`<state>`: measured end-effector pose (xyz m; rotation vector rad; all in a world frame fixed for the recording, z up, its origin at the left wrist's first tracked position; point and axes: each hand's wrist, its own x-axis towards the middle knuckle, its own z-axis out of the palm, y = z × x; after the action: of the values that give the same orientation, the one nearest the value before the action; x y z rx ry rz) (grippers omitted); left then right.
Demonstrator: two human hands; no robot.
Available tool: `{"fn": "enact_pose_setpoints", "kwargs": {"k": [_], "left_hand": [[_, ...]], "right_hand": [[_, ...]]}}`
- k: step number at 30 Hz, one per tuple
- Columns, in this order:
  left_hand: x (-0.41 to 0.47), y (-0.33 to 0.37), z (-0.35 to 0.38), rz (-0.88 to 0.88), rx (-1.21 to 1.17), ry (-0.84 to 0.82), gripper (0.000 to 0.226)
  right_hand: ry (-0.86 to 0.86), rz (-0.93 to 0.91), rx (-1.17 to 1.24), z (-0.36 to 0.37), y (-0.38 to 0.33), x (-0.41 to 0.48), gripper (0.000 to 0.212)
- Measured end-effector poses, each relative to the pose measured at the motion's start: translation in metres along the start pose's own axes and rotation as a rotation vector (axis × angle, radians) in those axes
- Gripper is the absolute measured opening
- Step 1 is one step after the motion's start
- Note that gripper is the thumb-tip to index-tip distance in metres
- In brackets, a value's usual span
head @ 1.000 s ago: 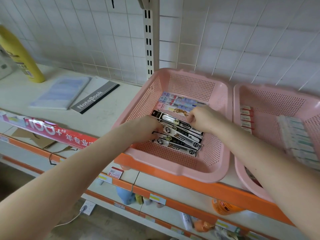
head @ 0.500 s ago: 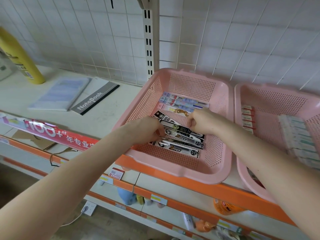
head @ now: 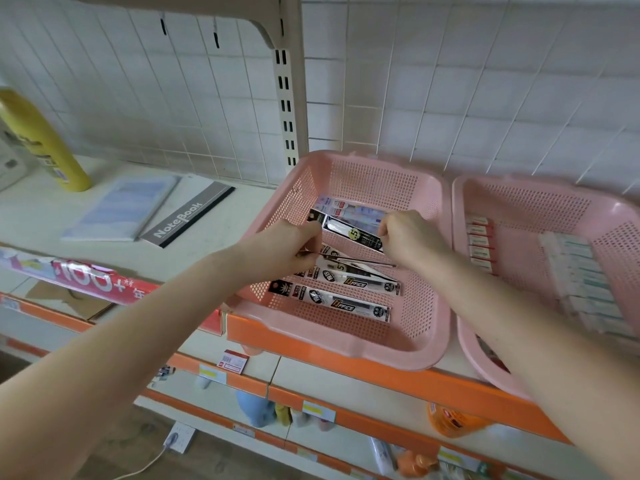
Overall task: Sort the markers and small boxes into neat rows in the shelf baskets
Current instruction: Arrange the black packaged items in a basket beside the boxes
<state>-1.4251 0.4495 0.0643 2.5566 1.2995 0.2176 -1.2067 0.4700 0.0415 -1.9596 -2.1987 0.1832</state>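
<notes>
The orange shelf edge (head: 381, 379) runs just in front of the pink basket (head: 381, 355), which sits on the shelf. Inside the basket, nearest its front wall, a front marker pack (head: 329, 301) lies flat, running left to right. A second marker pack (head: 360, 282) lies just behind it, roughly parallel. Behind those, a thin pack (head: 349, 260) shows edge-on; I cannot tell whether either hand holds it.

Over the basket's middle, the left hand (head: 284, 251) has its grip pinching the left end of a black held pack (head: 356, 233), and the right hand (head: 412, 244) has its grip pinching the right end. This pack is raised off the basket floor and slopes down to the right. Pale packs (head: 349, 209) lie side by side near the basket's back wall.

Just right of the basket, a second basket (head: 502, 183) holds a row of small red-and-white boxes (head: 479, 245) and a row of white boxes (head: 581, 282). Left of the basket lie a grey notebook (head: 188, 220), a pale blue booklet (head: 124, 209) and, farther left, a yellow bottle (head: 41, 143). Behind the basket stands a white wire grid (head: 450, 81).
</notes>
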Motion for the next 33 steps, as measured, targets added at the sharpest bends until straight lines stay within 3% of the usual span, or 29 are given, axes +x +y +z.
{"fn": "enact_pose_setpoints", "kwargs": {"k": [4,15,20,24,28,33], "left_hand": [[0.008,0.0,-0.019,-0.025,0.005,-0.058,0.008],[0.037,-0.007,-0.02,-0.167,-0.194,0.117,0.015],[0.033,-0.01,-0.007,-0.144,-0.007,0.017,0.012],[0.033,-0.011,0.009,-0.11,0.165,-0.091,0.03],[0.031,-0.018,0.021,-0.12,0.174,-0.157,0.012],[0.032,-0.02,0.029,-0.106,0.084,-0.198,0.017]], "right_hand": [[-0.1,-0.034,-0.097,0.0,0.001,-0.004,0.036],[-0.393,-0.101,-0.073,0.01,0.002,0.005,0.031],[-0.32,-0.063,-0.067,0.011,0.005,0.009,0.025],[-0.252,-0.059,-0.06,0.012,0.005,0.009,0.027],[-0.268,-0.155,0.054,0.007,-0.003,0.007,0.027],[-0.336,-0.21,-0.009,0.002,-0.005,0.004,0.027]]}}
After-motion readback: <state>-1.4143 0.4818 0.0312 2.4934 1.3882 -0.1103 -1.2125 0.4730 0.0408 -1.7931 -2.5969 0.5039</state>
